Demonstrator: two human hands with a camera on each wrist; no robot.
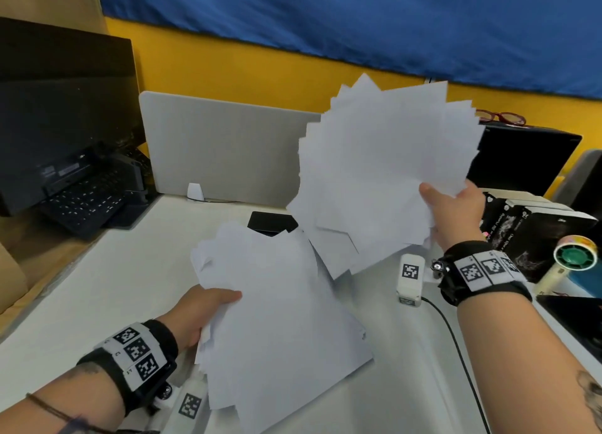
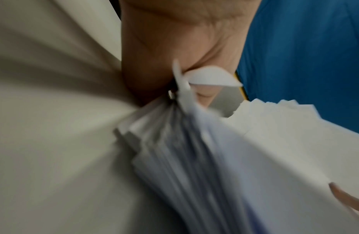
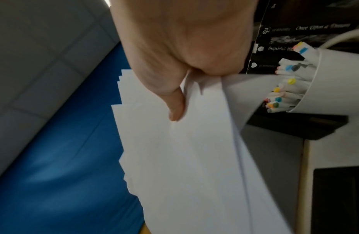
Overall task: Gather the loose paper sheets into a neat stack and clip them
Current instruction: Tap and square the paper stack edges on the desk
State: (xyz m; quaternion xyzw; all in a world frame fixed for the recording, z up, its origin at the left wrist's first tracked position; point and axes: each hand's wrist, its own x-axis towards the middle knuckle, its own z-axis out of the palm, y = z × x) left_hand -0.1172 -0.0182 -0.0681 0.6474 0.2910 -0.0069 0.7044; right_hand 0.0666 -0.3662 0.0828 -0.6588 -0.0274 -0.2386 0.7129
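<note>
Over the middle of the desk (image 1: 97, 287), seen from my head, I hold two separate bundles of paper. My left hand (image 1: 202, 313) grips the lower bundle (image 1: 277, 319) by its left edge, its far side drooping toward the desk near the front edge. My right hand (image 1: 456, 212) pinches the fanned bundle (image 1: 384, 173) up in the air toward the back right corner, its corners splayed out like a fan.

From my left wrist, blurred, my left hand (image 2: 174, 47) clamps many ragged sheet edges (image 2: 184, 150).

From my right wrist, my thumb (image 3: 174, 104) presses on top of the staggered sheets (image 3: 194, 158).

I judge the gathering mostly done: merging both bundles, squaring the edges and clipping remain. I see no clip anywhere.
</note>
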